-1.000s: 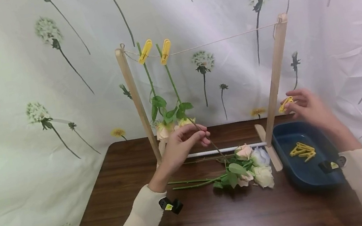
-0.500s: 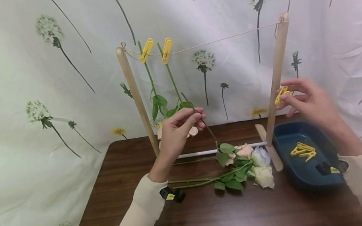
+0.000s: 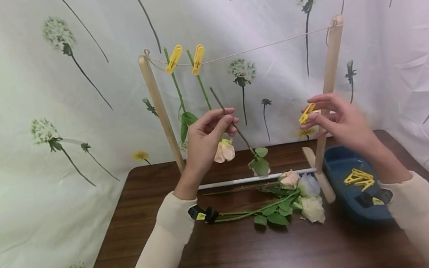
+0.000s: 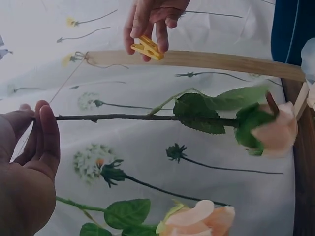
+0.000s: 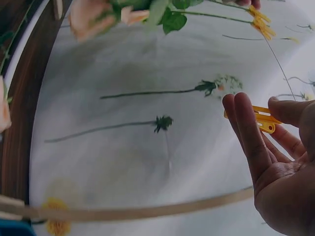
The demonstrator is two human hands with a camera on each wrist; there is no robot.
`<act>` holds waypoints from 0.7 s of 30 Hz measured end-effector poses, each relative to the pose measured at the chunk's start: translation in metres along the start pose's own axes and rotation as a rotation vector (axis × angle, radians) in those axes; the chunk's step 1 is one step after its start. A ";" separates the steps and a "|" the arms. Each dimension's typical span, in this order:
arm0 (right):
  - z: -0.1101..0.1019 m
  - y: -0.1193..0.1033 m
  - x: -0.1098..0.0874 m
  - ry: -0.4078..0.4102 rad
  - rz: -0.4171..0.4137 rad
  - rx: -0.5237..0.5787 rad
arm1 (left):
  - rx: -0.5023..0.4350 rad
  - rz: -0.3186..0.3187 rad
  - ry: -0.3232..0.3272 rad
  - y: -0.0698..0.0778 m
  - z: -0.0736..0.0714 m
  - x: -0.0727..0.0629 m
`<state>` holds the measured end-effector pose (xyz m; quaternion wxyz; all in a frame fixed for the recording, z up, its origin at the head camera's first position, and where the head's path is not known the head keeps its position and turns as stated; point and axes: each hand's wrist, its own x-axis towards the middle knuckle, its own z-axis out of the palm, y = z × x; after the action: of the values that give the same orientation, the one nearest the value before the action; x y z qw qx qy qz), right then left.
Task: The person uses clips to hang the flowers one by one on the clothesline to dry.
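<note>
My left hand (image 3: 211, 139) pinches the brown stem of a rose (image 4: 275, 130), which hangs bloom down in front of the wooden frame. In the left wrist view its pale pink petals and green leaves show clearly. A yellow clothespin (image 3: 307, 113) is pinched between the thumb and fingers of my right hand (image 3: 341, 121), beside the frame's right post. Two yellow clothespins (image 3: 174, 59) clip green stems to the string (image 3: 260, 48) near the left post; one bloom (image 3: 224, 150) shows below my left hand, the other is hidden.
Several roses (image 3: 311, 208) lie on the dark wooden table (image 3: 254, 261), stems to the left. A blue basin (image 3: 353, 215) with several yellow clothespins (image 3: 359, 179) stands at the right. The wooden posts (image 3: 161, 114) and a white bar (image 3: 227, 183) make up the frame. A flower-printed cloth hangs behind.
My left hand has risen, lifting the rose off the pile on the table until it hangs. My right hand has come left and slightly up with the clothespin, from above the basin to the right post.
</note>
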<state>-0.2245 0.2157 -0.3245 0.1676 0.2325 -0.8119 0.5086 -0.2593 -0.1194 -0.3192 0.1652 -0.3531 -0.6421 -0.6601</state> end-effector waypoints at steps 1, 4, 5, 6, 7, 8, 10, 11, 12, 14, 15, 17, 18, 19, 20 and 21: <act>0.003 0.000 0.002 -0.008 -0.006 0.021 | 0.008 -0.002 0.001 0.000 0.000 0.002; 0.010 -0.001 0.009 -0.030 -0.018 0.081 | 0.013 -0.008 0.009 0.001 0.001 0.008; 0.013 -0.001 0.012 -0.036 -0.024 0.095 | 0.008 -0.009 0.015 0.001 0.001 0.010; 0.015 -0.001 0.015 -0.043 -0.028 0.111 | 0.005 -0.008 0.022 0.001 0.002 0.012; 0.017 -0.003 0.018 -0.047 -0.032 0.112 | 0.006 -0.006 0.030 0.001 0.002 0.015; 0.020 -0.004 0.021 -0.050 -0.035 0.116 | 0.008 -0.001 0.038 0.001 0.002 0.017; 0.025 -0.007 0.026 -0.057 -0.044 0.119 | 0.023 0.010 0.055 0.002 0.003 0.021; 0.028 -0.009 0.029 -0.059 -0.050 0.119 | 0.037 0.015 0.066 0.003 0.003 0.022; 0.030 -0.011 0.031 -0.061 -0.054 0.118 | 0.052 0.018 0.075 0.003 0.003 0.024; 0.035 -0.014 0.036 -0.062 -0.058 0.118 | 0.082 0.018 0.091 0.004 0.003 0.027; 0.038 -0.016 0.038 -0.062 -0.060 0.116 | 0.096 0.019 0.095 0.005 0.004 0.029; 0.042 -0.020 0.042 -0.064 -0.063 0.115 | 0.121 0.021 0.106 0.006 0.005 0.033; 0.044 -0.022 0.044 -0.065 -0.062 0.113 | 0.129 0.025 0.110 0.007 0.005 0.035; 0.046 -0.024 0.045 -0.065 -0.062 0.113 | 0.134 0.030 0.115 0.008 0.006 0.036; 0.047 -0.027 0.046 -0.066 -0.063 0.114 | 0.138 0.036 0.121 0.009 0.007 0.038; 0.049 -0.029 0.047 -0.066 -0.063 0.113 | 0.133 0.043 0.128 0.011 0.008 0.040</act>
<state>-0.2498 0.1509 -0.2992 0.1431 0.2838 -0.7793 0.5401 -0.2779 -0.1039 -0.2852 0.2431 -0.3121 -0.6650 -0.6334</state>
